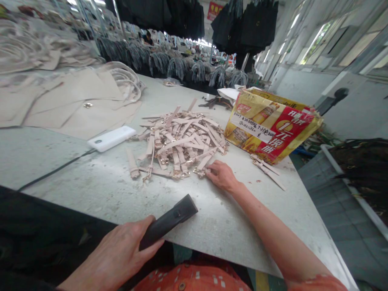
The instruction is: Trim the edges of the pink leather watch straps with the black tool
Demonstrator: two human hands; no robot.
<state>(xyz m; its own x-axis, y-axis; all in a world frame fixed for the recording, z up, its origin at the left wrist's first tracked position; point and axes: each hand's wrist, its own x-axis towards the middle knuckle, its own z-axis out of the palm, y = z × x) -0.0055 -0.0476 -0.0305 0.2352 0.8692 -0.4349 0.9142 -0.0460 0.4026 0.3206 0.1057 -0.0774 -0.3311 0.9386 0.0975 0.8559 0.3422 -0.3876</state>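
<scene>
The left hand (pixel 121 250) has its fingers clenched round a black tool (pixel 169 220), whose tip sits over the near edge of the worktop (pixel 91 190). The right hand (pixel 221 174) rests at the near rim of the pile of straps (pixel 182 141), fingertips on 1 buckled strap (pixel 201 170); whether they pinch it I cannot tell. The straps lie tangled, so a pull could likely snag buckles and drag neighbours along.

A large "1" and white Chinese characters are printed on the carton (pixel 273 125) — its handwritten label (pixel 251 127) and the hanging red sign (pixel 214 10) are not legible.
</scene>
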